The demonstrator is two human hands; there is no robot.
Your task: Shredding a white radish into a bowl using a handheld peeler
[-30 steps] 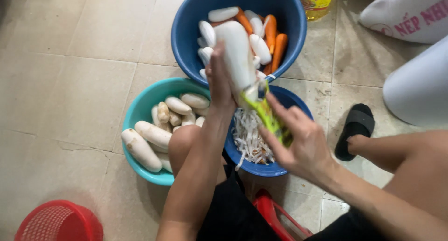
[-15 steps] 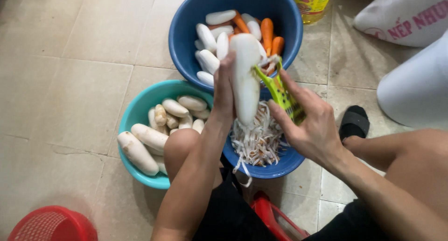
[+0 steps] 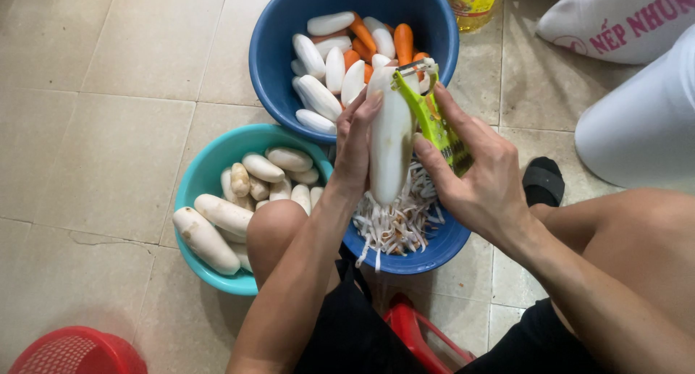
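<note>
Left hand (image 3: 355, 153) closed round white radish (image 3: 391, 142), held upright over small blue bowl (image 3: 441, 244) of shreds (image 3: 398, 222). Right hand (image 3: 481, 182) gripping green peeler (image 3: 432, 113), now raised to radish top, up from mid-length half second ago; stroke apparently resetting. Large blue basin (image 3: 271, 70), teal basin (image 3: 199, 178) alongside.

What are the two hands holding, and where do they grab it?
The left hand grips a long white peeled radish along its side. The right hand holds a yellow-green plastic peeler by its handle.
</note>
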